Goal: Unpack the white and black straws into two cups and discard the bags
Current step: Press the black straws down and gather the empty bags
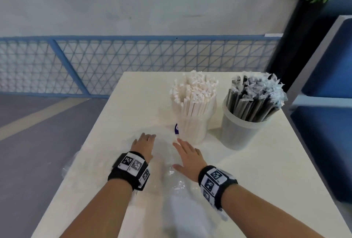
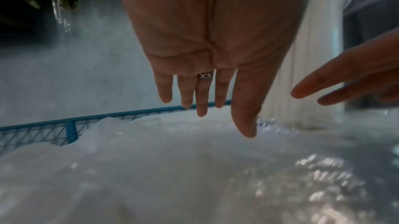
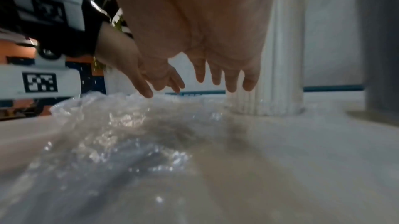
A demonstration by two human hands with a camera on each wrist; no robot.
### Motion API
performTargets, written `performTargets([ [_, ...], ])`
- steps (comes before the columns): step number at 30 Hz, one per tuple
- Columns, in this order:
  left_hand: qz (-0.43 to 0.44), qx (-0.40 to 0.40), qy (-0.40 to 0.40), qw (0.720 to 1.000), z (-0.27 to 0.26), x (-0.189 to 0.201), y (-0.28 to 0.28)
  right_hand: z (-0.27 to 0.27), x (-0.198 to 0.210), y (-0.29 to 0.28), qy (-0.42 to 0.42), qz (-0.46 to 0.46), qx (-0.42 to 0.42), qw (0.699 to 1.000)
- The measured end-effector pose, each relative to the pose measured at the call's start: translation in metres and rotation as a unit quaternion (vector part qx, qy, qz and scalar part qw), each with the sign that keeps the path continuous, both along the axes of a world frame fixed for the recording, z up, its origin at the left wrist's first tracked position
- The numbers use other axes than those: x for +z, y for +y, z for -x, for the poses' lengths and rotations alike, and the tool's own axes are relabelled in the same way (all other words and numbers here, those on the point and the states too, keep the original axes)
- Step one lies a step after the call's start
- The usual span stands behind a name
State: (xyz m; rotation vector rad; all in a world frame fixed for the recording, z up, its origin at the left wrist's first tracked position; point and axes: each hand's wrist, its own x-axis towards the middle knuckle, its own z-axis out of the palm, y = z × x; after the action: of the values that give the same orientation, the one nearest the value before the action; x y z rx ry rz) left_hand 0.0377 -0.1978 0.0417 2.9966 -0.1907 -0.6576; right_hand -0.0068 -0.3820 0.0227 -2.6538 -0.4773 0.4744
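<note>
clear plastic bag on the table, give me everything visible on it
The clear plastic bag is thin, crinkled, glossy film, see-through enough that the white table shows beneath. It looks empty and lies flattened on the near part of the table, its left edge rumpled near the table's left side, its far end close to the cup of white straws. The left hand and right hand are over it with fingers straight; whether they actually press on it is unclear. How many bags make up the film cannot be told.
</note>
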Motion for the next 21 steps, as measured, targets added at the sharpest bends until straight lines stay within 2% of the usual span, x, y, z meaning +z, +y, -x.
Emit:
performTargets([
  [2, -0.062, -0.006, 0.058, 0.996, -0.007, -0.002, 0.006, -0.005, -0.006, 0.015, 0.021, 0.063, 0.029, 0.997],
  [4, -0.083, -0.005, 0.101, 0.991, -0.012, -0.002, 0.011, -0.009, -0.008, 0.026, 0.035, 0.098, 0.036, 0.994],
  [6, -0.081, -0.004, 0.107, 0.991, -0.013, -0.003, 0.014, -0.011, -0.009, 0.032, 0.028, 0.107, 0.021, 0.994],
  [9, -0.075, -0.036, 0.074, 0.994, -0.010, -0.001, 0.018, -0.016, -0.005, 0.037, 0.001, 0.115, 0.010, 0.993],
  [14, -0.061, -0.133, -0.043, 0.988, 0.006, -0.002, 0.012, -0.020, 0.001, 0.052, -0.004, 0.060, 0.033, 0.998],
  [17, 0.000, -0.137, -0.127, 0.982, 0.015, 0.006, 0.008, -0.018, 0.002, 0.060, 0.007, -0.011, -0.036, 0.999],
  [19, 0.071, -0.078, -0.217, 0.970, 0.020, 0.009, 0.014, -0.017, 0.001, 0.057, 0.008, -0.081, -0.112, 0.990],
  [20, 0.121, -0.018, -0.286, 0.950, 0.023, 0.010, 0.020, -0.016, 0.000, 0.055, 0.007, -0.112, -0.141, 0.984],
  [21, 0.180, 0.061, -0.356, 0.915, 0.026, 0.010, 0.026, -0.016, -0.002, 0.052, 0.005, -0.141, -0.162, 0.977],
])
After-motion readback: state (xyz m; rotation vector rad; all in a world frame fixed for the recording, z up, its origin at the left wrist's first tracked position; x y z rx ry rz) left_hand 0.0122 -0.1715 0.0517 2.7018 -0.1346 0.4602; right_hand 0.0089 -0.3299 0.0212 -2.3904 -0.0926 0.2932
